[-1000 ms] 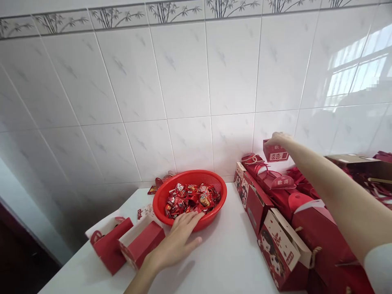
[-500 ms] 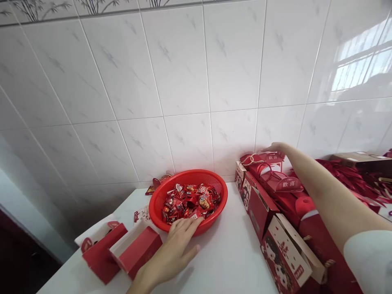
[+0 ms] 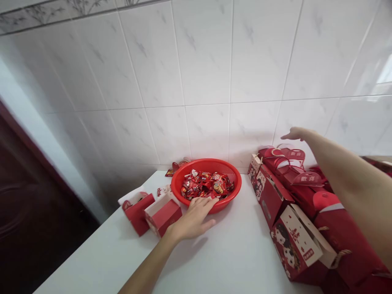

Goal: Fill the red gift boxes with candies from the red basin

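A round red plastic basket [image 3: 237, 185] holds a heap of red-wrapped candies [image 3: 206, 184]. My left hand [image 3: 196, 216] lies over the basket's near rim with its fingers stretched out and the thumb apart; nothing shows in it. On the right, my right hand [image 3: 295, 134] is raised near the tiled wall, above the back of a row of red gift boxes [image 3: 275, 200]. Its fingers point to the left, apart from one another, and no object is visible in it. Below it are boxes with rope handles [image 3: 283, 161] and scalloped flaps.
Two open red boxes, one at the far left [image 3: 141, 212] and one beside it [image 3: 165, 214], stand on the white table [image 3: 232, 253]. Small packets [image 3: 177, 166] lie behind the basket. A white tiled wall [image 3: 208, 73] closes off the back, and a dark door [image 3: 30, 196] is at the left.
The view has swung left, so the scene sits further right. My right hand has lifted from the boxes at the back. My left hand stays at the basket's rim.
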`<state>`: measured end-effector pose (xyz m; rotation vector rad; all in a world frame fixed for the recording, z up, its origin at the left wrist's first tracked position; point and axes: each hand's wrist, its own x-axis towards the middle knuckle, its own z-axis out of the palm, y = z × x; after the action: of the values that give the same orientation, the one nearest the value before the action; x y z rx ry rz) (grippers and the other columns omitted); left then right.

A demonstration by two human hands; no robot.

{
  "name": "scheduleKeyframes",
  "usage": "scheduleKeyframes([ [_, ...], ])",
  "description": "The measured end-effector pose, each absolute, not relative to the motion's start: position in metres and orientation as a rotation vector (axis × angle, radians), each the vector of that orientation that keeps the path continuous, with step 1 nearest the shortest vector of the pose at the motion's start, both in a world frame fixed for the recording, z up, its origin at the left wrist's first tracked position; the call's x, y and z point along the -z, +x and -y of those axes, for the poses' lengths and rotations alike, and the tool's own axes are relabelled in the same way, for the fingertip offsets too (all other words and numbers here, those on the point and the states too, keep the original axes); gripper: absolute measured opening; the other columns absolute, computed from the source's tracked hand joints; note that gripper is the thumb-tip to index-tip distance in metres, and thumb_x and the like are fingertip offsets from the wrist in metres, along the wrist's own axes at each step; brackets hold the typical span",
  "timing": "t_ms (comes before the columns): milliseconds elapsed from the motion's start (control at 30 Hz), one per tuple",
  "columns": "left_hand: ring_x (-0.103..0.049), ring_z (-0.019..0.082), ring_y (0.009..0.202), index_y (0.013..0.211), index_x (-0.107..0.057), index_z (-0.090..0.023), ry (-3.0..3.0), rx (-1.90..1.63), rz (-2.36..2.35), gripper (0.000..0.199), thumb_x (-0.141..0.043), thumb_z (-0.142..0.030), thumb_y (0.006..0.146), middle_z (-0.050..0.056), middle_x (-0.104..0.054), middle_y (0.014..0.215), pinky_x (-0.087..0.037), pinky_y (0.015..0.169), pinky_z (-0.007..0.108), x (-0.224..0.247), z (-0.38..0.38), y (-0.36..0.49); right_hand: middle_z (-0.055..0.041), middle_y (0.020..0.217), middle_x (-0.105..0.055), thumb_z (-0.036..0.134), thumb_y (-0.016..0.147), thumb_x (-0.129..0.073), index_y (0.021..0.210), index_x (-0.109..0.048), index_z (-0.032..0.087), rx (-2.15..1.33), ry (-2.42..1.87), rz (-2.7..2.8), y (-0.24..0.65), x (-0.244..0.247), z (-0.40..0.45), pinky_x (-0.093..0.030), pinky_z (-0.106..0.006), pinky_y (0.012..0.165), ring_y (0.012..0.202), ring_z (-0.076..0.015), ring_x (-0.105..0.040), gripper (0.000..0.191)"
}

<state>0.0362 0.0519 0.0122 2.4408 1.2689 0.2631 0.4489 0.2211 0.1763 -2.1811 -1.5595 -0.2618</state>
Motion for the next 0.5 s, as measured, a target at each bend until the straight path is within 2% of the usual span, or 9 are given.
scheduleKeyframes([
  [100, -0.026, 0.035, 0.147, 0.154, -0.033, -0.022, 2.415, -0.246, -1.23, 0.067, -0.053, -0.034, 0.092, 0.012, -0.038, 0.158, -0.019, 0.12, 0.056, -0.017, -0.05, 0.038, -0.0344, 0.108, -0.064, 0.025, 0.091, -0.061, 0.097, -0.068, -0.008, 0.128, -2.138, 1.583, 0.407, -0.193, -0.222, -0.044, -0.036, 0.083, 0.111, -0.0284, -0.062, 0.035],
  [233, -0.038, 0.03, 0.143, 0.151, -0.04, -0.022, 2.394, -0.444, -1.148, 0.061, -0.053, -0.036, 0.092, 0.01, -0.043, 0.155, -0.033, 0.117, 0.045, -0.031, -0.045, 0.028, -0.0257, 0.114, -0.067, 0.011, 0.088, -0.057, 0.111, -0.068, -0.001, 0.068, -1.786, 1.607, 0.322, -0.202, -0.215, -0.046, -0.034, 0.09, 0.109, -0.0256, -0.063, 0.029],
  [300, -0.046, 0.027, 0.137, 0.142, -0.052, -0.023, 2.405, -0.613, -1.191, 0.051, -0.051, -0.038, 0.093, 0.007, -0.051, 0.149, -0.04, 0.113, 0.04, -0.044, -0.042, 0.014, -0.0202, 0.111, -0.07, 0.009, 0.084, -0.059, 0.108, -0.07, 0.004, -0.001, -1.585, 1.718, 0.276, -0.195, -0.209, -0.049, -0.033, 0.088, 0.102, -0.0242, -0.066, 0.027],
  [400, -0.057, 0.026, 0.125, 0.118, -0.07, -0.024, 2.412, -0.823, -1.361, 0.035, -0.049, -0.037, 0.093, 0.005, -0.062, 0.135, -0.045, 0.107, 0.037, -0.065, -0.037, -0.02, -0.0124, 0.101, -0.073, 0.011, 0.08, -0.06, 0.093, -0.073, 0.011, -0.112, -1.206, 1.932, 0.212, -0.169, -0.192, -0.05, -0.033, 0.086, 0.09, -0.0205, -0.067, 0.018],
  [500, -0.063, 0.026, 0.114, 0.102, -0.075, -0.024, 2.373, -0.764, -1.609, 0.032, -0.049, -0.035, 0.088, 0.004, -0.07, 0.122, -0.048, 0.099, 0.035, -0.078, -0.034, -0.058, -0.0069, 0.087, -0.073, 0.011, 0.081, -0.056, 0.084, -0.072, 0.012, -0.361, -0.814, 2.194, 0.163, -0.132, -0.16, -0.05, -0.029, 0.078, 0.079, -0.0157, -0.064, 0.016],
])
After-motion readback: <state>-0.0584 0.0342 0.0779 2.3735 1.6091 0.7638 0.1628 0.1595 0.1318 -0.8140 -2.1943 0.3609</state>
